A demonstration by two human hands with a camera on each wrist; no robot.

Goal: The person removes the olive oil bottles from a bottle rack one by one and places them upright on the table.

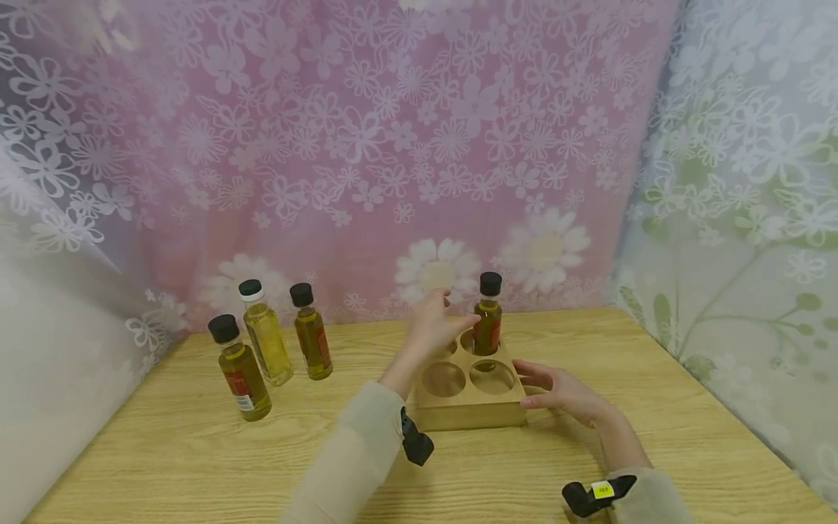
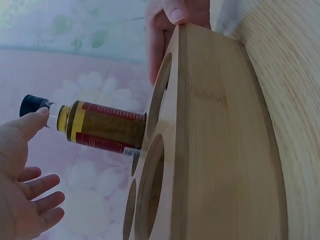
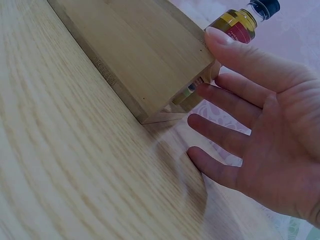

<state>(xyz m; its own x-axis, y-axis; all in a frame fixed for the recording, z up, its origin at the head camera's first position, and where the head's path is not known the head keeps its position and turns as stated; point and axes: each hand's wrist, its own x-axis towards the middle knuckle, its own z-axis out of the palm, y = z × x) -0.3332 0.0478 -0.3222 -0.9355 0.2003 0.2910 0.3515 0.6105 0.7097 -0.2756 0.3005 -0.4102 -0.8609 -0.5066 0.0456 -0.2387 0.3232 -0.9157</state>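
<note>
A wooden holder (image 1: 471, 416) with round holes stands on the table. In its far right hole is a black-capped oil bottle (image 1: 487, 320), upright, with a red label that shows in the left wrist view. My left hand (image 1: 432, 325) is over the holder's left side, fingers spread and holding nothing. Its thumb lies by the bottle's neck in the left wrist view; whether they touch I cannot tell. My right hand (image 3: 270, 125) is at the holder's right end, the thumb against its front corner and the other fingers loosely extended along the side.
Three more bottles stand on the left of the table: a dark one with a red label (image 1: 244, 382), a pale yellow one (image 1: 268, 342) and a smaller dark one (image 1: 313, 342). Flowered curtains (image 1: 393, 160) hang behind the wooden table (image 1: 314, 466) and at both sides.
</note>
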